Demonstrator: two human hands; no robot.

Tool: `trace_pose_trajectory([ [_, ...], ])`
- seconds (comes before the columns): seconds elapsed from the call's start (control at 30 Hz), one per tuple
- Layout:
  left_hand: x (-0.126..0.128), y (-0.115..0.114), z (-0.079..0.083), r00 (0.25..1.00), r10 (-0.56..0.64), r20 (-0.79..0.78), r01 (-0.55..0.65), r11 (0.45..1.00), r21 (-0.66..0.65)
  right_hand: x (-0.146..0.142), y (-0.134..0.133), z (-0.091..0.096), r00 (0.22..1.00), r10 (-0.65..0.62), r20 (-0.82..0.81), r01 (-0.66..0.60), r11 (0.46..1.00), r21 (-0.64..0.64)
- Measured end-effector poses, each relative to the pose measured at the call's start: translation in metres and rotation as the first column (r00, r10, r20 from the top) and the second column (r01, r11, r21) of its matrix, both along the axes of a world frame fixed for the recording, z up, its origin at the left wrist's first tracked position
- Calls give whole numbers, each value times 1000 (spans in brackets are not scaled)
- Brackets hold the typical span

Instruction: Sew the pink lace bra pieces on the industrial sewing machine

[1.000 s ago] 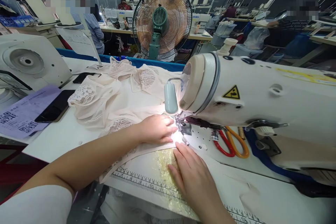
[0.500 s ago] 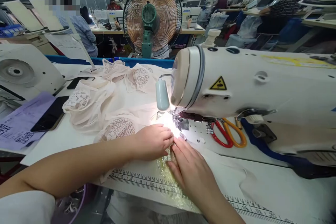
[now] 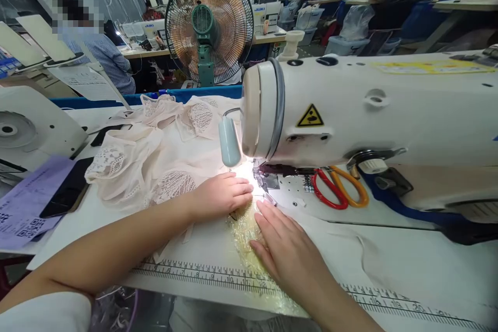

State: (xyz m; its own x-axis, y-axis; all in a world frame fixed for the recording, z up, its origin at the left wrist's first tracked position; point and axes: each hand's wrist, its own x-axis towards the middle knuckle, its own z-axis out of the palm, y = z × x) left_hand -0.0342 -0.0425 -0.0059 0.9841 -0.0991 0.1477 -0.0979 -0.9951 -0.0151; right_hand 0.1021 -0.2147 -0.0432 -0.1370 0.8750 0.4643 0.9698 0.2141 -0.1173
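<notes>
My left hand (image 3: pixel 223 196) lies over pale fabric just in front of the lit needle area, its fingers stretched to the right and its thumb hidden. My right hand (image 3: pixel 286 244) rests flat with fingers extended, fingertips close to the presser foot. Between and under the hands runs a crinkled, shiny yellowish strip (image 3: pixel 244 236), which hangs toward the table's front edge. The white sewing machine (image 3: pixel 350 109) stands to the right, and glare hides the exact stitching spot. Left of my left hand lies a beige lace bra piece (image 3: pixel 174 187).
More beige lace bras (image 3: pixel 116 166) lie at the left, near a phone (image 3: pixel 68 189) on a purple sheet (image 3: pixel 23 207). Scissors with red and orange handles (image 3: pixel 340 188) lie under the machine arm. A ruler tape (image 3: pixel 210 274) follows the front edge. A fan (image 3: pixel 206 26) stands behind.
The view has shifted slightly to the right. My left fingers have straightened and moved a little apart from my right hand, exposing more of the yellowish strip.
</notes>
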Motion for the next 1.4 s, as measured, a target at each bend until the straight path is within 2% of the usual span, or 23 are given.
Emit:
trace_pose_trajectory([
  [0.13, 2, -1, 3, 990, 128, -60, -136, 978, -161, 1, 0, 2, 1000, 5, 6, -5, 1000, 20],
  [0.2, 2, -1, 4, 988, 141, -65, -151, 967, -203, 1, 0, 3, 1000, 6, 6, -6, 1000, 21],
  [0.3, 2, 2, 2, 999, 35, -15, -36, 989, -142, 2, 0, 4, 1000, 7, 12, -7, 1000, 23],
  [0.37, 3, 4, 1, 1000, 9, 8, -8, 995, -98, 2, 0, 4, 1000, 5, 15, -5, 1000, 28],
  [0.63, 9, 16, -1, 998, 57, -19, -58, 998, -24, 1, 0, 3, 1000, 9, -25, -9, 1000, 7],
  [0.8, 8, 6, 13, 982, 188, -27, -186, 981, 48, 0, 1, 3, 999, 4, -38, -4, 1000, 7],
  [0.87, -3, -7, 23, 967, 252, -34, -245, 959, 141, 0, 0, 2, 999, 10, -34, -10, 1000, 7],
  [0.93, -21, -24, 34, 929, 366, -57, -343, 909, 235, 0, 0, 1, 999, 11, -34, -10, 1000, 9],
  [1.03, -55, -45, 46, 792, 591, -152, -530, 790, 308, 0, 0, 0, 1000, 2, -26, -1, 1000, 14],
  [1.1, -75, -49, 47, 717, 656, -235, -586, 750, 306, 0, 0, -2, 1000, 5, -11, -5, 1000, 17],
  [1.17, -86, -42, 42, 670, 680, -297, -621, 733, 277, 0, 0, -3, 1000, 16, 2, -16, 1000, 16],
  [1.27, -89, -17, 29, 617, 707, -345, -684, 699, 211, 1, -1, -5, 999, 27, 18, -28, 1000, 6],
  [1.4, -80, 17, 14, 612, 711, -346, -729, 677, 102, 4, -2, -7, 999, 40, 37, -39, 999, -18],
])
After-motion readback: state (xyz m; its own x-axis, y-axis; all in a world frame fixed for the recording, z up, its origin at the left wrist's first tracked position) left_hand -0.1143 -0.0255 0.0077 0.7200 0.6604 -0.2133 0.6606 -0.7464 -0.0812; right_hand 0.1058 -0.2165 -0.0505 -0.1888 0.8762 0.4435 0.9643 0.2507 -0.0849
